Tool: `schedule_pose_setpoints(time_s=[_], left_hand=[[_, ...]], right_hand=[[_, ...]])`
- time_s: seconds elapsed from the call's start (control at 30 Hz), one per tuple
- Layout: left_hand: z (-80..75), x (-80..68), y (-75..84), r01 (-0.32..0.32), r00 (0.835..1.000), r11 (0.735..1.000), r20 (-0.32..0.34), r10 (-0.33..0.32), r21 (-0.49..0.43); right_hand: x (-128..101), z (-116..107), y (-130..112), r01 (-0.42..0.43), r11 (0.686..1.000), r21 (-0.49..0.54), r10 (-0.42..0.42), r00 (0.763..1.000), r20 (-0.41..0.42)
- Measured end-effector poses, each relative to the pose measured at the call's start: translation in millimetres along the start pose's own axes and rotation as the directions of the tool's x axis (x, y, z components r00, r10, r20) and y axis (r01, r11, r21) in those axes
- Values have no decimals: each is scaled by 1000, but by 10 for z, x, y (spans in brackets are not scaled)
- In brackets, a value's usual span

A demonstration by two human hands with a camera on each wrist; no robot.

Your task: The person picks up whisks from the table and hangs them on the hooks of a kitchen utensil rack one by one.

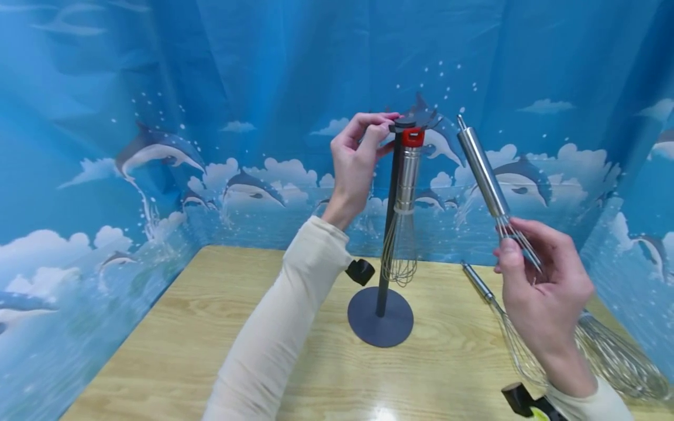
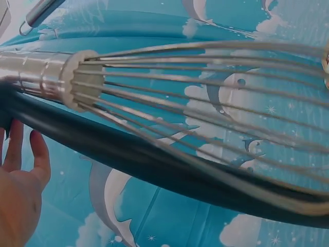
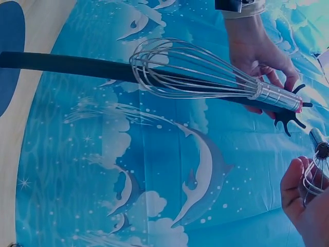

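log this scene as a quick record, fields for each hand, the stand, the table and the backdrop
left hand: pinches the top of the black round-based stand
right hand: holds a silver metal whisk by its wires, handle upward
stand: upright, with a red-topped silver whisk hanging near its top, wires down
pale wood-grain table: bears the stand, a slim silver wire whisk and a larger wire whisk partly hidden by the right hand
backdrop: blue sheet printed with dolphins and clouds
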State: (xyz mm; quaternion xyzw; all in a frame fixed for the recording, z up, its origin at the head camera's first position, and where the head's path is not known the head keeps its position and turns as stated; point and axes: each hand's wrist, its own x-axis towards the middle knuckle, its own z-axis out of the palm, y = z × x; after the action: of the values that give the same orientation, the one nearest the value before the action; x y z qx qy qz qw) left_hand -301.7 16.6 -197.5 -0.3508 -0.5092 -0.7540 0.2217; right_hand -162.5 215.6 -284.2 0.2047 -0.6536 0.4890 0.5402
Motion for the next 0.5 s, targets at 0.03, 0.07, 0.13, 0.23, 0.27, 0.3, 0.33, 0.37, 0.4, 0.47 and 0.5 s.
schedule_pose_setpoints(time_s=[0.03, 0.07, 0.13, 0.23, 0.27, 0.3, 0.33, 0.37, 0.4, 0.47, 0.5], left_hand=[[-3, 2, -3, 1, 1000, 1000, -2, -1, -5], [-5, 5, -7, 3, 1000, 1000, -3, -3, -13], [-9, 12, -9, 9, 1000, 999, -3, -9, -32], [-8, 17, -12, 14, 1000, 998, 1, -14, -62], [-6, 18, -13, 15, 1000, 997, 2, -15, -73], [-4, 18, -15, 18, 1000, 997, 3, -18, -81], [-2, 18, -17, 20, 1000, 996, 4, -20, -91], [0, 17, -19, 21, 1000, 995, 5, -21, -97], [2, 17, -21, 24, 1000, 994, 6, -23, -102], [4, 16, -24, 26, 1000, 993, 7, -26, -113], [5, 15, -25, 28, 1000, 993, 8, -27, -114]], right_hand=[[3, 5, -3, 4, 1000, -1, -4, 1000, 5], [7, 9, -6, 8, 1000, -3, -8, 1000, 10], [16, 17, -12, 14, 1000, -7, -14, 1000, 21], [30, 29, -21, 14, 1000, -25, -13, 999, 36], [32, 36, -23, 14, 999, -33, -12, 999, 38], [36, 40, -25, 14, 999, -44, -12, 999, 41], [39, 44, -26, 15, 998, -54, -12, 999, 43], [43, 50, -25, 16, 998, -61, -13, 999, 45], [45, 54, -24, 16, 997, -73, -12, 999, 48], [49, 63, -20, 18, 997, -81, -14, 998, 53], [52, 67, -19, 21, 997, -81, -16, 998, 57]])
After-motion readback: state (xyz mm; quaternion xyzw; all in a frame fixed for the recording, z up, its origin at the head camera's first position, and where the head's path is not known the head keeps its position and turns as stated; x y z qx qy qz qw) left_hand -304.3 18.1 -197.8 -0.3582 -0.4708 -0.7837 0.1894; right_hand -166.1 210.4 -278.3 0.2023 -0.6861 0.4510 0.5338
